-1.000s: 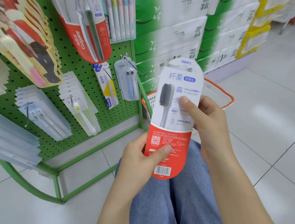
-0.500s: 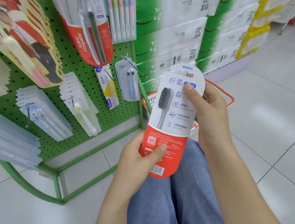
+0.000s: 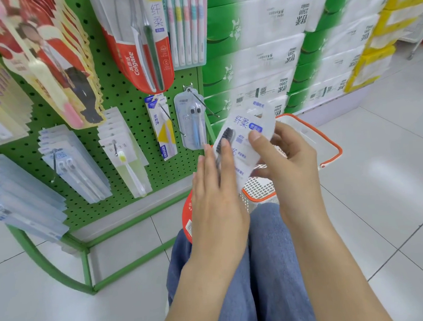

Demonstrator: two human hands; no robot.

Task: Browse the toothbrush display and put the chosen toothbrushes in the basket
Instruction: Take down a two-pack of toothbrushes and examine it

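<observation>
While the right hand [image 3: 285,164] pinches the white-and-red carded toothbrush pack [image 3: 248,137], thumb on its face, the left hand [image 3: 213,185] lies open and flat across its lower half. Its long axis runs from 7 to 1 o'clock, directly above the orange-rimmed white mesh basket [image 3: 331,148]; the right hand is nearer the drop.

A green pegboard rack [image 3: 130,101] dotted with dark holes carries a red-and-white Colgate pack [image 3: 146,51] and pastel-striped brushes [image 3: 185,23]. The toothbrush pack [image 3: 244,142] is white with blue lettering, black bristles and a red base. Behind it sits an orange-rimmed basket [image 3: 336,150] with white mesh. Green-and-white tissue packs [image 3: 259,42] are stacked beside yellow ones [image 3: 379,53]. Blue denim covers the knees above pale grey floor tiles [image 3: 384,184].
</observation>
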